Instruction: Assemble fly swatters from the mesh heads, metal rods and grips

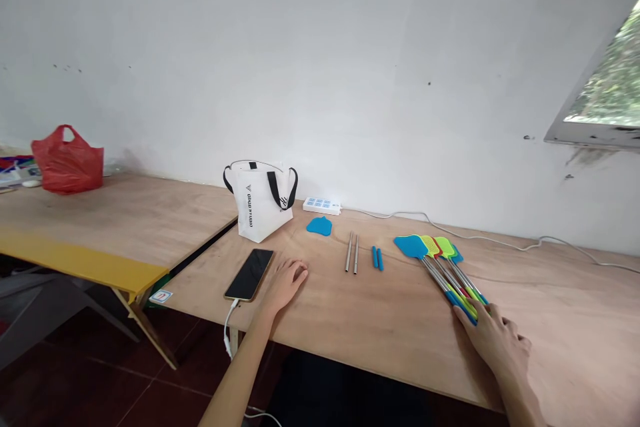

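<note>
My left hand (285, 283) lies flat and open on the wooden table (380, 327), just right of a black phone (249, 273) with a white cable. My right hand (495, 337) rests flat on the table, fingers spread, touching the handle ends of several colourful fly swatters (440, 260) laid side by side. Between my hands lie two metal rods (352, 252), two short blue handle pieces (377, 257) and a loose blue swatter head (319, 226).
A white tote bag (260, 203) with black straps stands behind the phone. A white power strip (322, 205) sits by the wall, its cord running right. A second table (115, 220) at left carries a red plastic bag (67, 161). A window (607, 90) is at the right.
</note>
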